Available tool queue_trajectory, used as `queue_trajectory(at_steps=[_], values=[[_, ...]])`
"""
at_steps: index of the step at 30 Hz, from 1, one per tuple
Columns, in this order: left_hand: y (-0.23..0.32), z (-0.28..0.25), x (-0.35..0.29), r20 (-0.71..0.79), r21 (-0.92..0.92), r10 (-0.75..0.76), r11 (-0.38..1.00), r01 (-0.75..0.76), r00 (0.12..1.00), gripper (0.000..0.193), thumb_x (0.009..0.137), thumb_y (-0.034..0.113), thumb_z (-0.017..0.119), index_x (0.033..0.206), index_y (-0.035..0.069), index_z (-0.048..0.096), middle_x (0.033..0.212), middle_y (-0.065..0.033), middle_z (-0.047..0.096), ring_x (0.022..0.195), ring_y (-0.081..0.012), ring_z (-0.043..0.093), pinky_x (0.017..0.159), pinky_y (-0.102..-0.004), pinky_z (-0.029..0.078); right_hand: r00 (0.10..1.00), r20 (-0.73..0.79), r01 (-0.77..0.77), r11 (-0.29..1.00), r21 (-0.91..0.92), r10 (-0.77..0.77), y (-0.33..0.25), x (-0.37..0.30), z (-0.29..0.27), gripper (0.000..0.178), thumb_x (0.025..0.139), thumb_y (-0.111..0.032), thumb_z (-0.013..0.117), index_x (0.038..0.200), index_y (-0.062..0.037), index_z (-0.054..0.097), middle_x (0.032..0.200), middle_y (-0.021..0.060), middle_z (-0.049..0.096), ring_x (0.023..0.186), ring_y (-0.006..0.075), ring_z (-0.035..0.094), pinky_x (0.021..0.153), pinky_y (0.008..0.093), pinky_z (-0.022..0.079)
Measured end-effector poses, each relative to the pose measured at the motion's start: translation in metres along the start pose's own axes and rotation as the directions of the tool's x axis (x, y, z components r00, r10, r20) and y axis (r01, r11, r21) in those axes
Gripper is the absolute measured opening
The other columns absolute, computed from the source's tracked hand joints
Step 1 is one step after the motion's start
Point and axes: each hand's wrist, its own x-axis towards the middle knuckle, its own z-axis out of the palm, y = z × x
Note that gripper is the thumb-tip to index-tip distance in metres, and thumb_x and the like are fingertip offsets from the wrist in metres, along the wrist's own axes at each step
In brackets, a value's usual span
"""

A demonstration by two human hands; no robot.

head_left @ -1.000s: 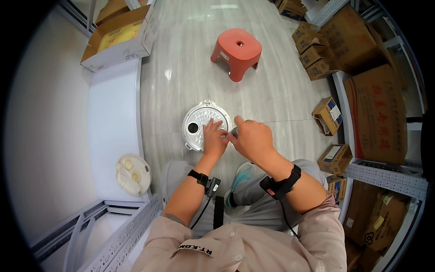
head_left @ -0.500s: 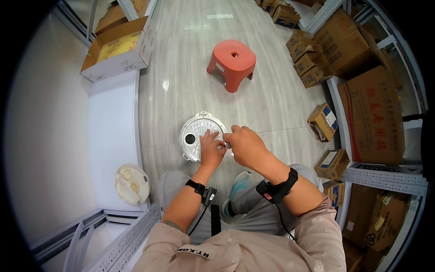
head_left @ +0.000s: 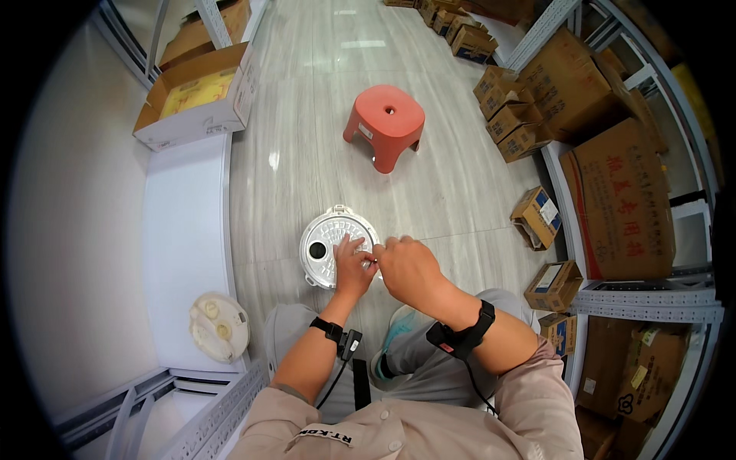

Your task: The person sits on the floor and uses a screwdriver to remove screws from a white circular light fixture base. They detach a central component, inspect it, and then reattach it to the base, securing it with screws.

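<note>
On the floor in front of me lies a round lid-like part with a silver, embossed metal face. It has a pale rim with small tabs and a black round spot on its left side. My left hand rests over its right half, two fingers spread on the metal. The thumb and forefinger of that hand close together at a small dark thing by the right rim. My right hand is closed in a fist, back upward, right beside those fingertips. What sits inside it is hidden.
A red stool stands beyond the lid part. To the left, a white shelf carries an open box and a cream round part. Small cartons and shelving with large cardboard boxes line the right side.
The whole scene has slid lower in the picture. Both hands stay at the lid part's right rim; the right fist has turned slightly and come a little nearer to me.
</note>
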Motion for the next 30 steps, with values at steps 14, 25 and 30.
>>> queue_trajectory(at_steps=[14, 25, 30], values=[[-0.001, 0.000, -0.002, -0.005, -0.047, 0.021, 0.999, -0.022, 1.000, 0.019, 0.071, 0.015, 0.092, 0.082, 0.014, 0.076, 0.139, -0.0088, 0.065, 0.149, -0.0450, 0.040, 0.122, -0.0717, 0.021, 0.951, 0.171, -0.278, 0.955, 0.104, 0.258, -0.014, 0.002, -0.005, 0.023, 0.086, -0.007, 0.074, 0.104, -0.0022, 0.060, 0.096, 0.0186, 0.064, 0.079, 0.0392, 0.070, 0.066, 0.0474, 0.057], [-0.009, 0.002, -0.003, -0.033, -0.017, 0.064, 0.998, -0.064, 0.997, 0.017, 0.075, 0.016, 0.089, 0.084, 0.013, 0.075, 0.139, -0.0088, 0.064, 0.149, -0.0459, 0.040, 0.122, -0.0719, 0.021, 0.878, 0.245, -0.438, 0.896, 0.067, 0.411, -0.026, 0.009, -0.019, 0.021, 0.088, -0.006, 0.072, 0.107, -0.0051, 0.062, 0.094, 0.0177, 0.065, 0.089, 0.0375, 0.070, 0.071, 0.0477, 0.057], [-0.003, 0.004, -0.001, -0.012, -0.005, 0.031, 1.000, -0.031, 0.999, 0.017, 0.075, 0.016, 0.089, 0.084, 0.013, 0.074, 0.138, -0.0090, 0.065, 0.149, -0.0458, 0.040, 0.122, -0.0715, 0.021, 0.999, -0.005, 0.052, 0.992, 0.111, -0.052, -0.004, 0.004, -0.003, 0.019, 0.092, -0.013, 0.072, 0.103, -0.0021, 0.061, 0.093, 0.0187, 0.065, 0.076, 0.0383, 0.072, 0.063, 0.0457, 0.057]])
